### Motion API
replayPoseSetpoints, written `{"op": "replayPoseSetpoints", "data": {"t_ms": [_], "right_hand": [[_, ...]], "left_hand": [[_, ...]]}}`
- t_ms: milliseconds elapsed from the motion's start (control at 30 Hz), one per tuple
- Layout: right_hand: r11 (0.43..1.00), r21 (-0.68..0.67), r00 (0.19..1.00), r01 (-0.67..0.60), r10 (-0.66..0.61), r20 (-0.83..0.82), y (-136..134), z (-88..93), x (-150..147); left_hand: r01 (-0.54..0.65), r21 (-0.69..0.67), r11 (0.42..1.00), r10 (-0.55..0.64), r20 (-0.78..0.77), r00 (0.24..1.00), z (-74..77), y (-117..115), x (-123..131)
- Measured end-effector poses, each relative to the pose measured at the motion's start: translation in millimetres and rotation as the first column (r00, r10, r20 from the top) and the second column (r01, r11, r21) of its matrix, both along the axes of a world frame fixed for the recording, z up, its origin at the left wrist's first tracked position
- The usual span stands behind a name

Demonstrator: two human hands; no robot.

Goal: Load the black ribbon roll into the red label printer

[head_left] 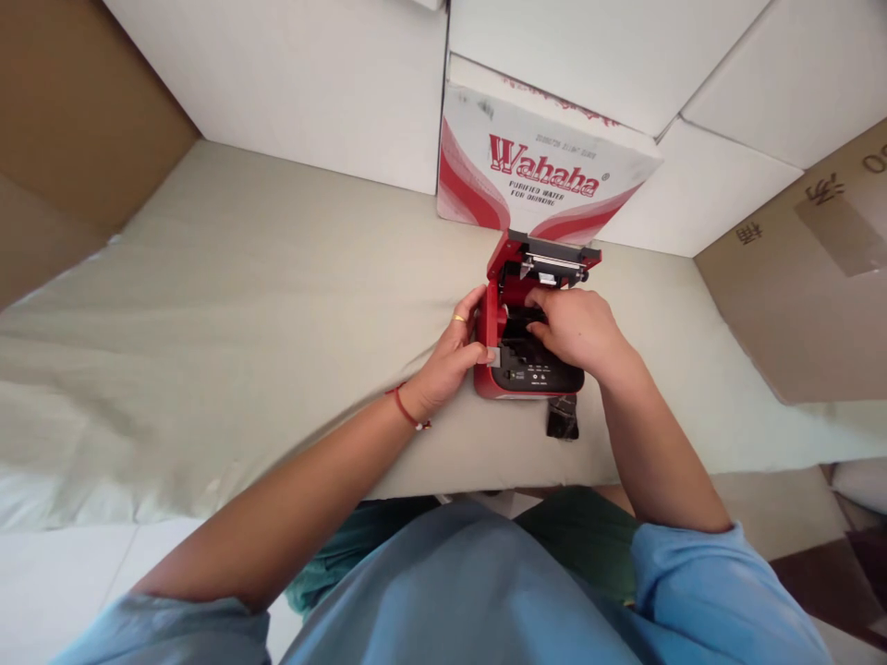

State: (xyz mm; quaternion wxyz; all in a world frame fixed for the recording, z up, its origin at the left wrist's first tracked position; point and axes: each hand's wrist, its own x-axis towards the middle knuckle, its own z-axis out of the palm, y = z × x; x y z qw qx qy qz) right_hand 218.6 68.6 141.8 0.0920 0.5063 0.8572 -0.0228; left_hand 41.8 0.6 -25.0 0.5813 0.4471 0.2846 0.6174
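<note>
A red and black label printer (533, 368) sits on the cloth-covered table with its lid (547, 254) raised and tilted back. My left hand (454, 356) grips its left side, thumb on the front corner by a small grey piece and fingers along the red wall. Into the open compartment reaches my right hand (578, 332), bent at the fingers. Its thumb and forefinger are near the dark parts inside; whatever lies between them is too dark to make out, and the other fingers are hidden. A small, shiny black item (562, 417) lies just in front of the printer.
Behind the printer stands a Wahaha water carton (533, 175), with white boxes (311, 92) stacked around it. Brown cardboard boxes flank the table, one at the left (69, 120) and one at the right (804, 277). The pale green cloth (242, 305) hangs over the front edge.
</note>
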Motion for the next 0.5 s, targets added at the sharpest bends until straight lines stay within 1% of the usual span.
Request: {"op": "replayPoseSetpoints", "data": {"t_ms": [100,200,267,367,500], "right_hand": [[1.0,-0.018,0.987,-0.003,0.0,-0.163,-2,-5.1,13],[0.999,-0.051,0.927,0.002,-0.021,-0.374,-7,-12.4,30],[0.998,-0.068,0.885,0.004,-0.035,-0.464,-10,-16.1,39],[0.997,-0.076,0.87,-0.032,-0.01,-0.492,-10,-17.7,45],[0.993,-0.083,0.91,-0.081,0.039,-0.413,-3,-15.4,40]], "left_hand": [[-0.004,0.021,1.0,0.004,0.012,1.0,0.9,1,0],[-0.003,0.015,1.0,0.002,0.045,0.999,3.6,0,0],[0.005,0.002,1.0,-0.005,0.062,0.998,5.6,-1,0],[0.004,-0.003,1.0,-0.004,0.061,0.998,7.4,-1,0],[0.002,0.002,1.0,-0.003,0.046,0.999,7.4,-1,-1]]}}
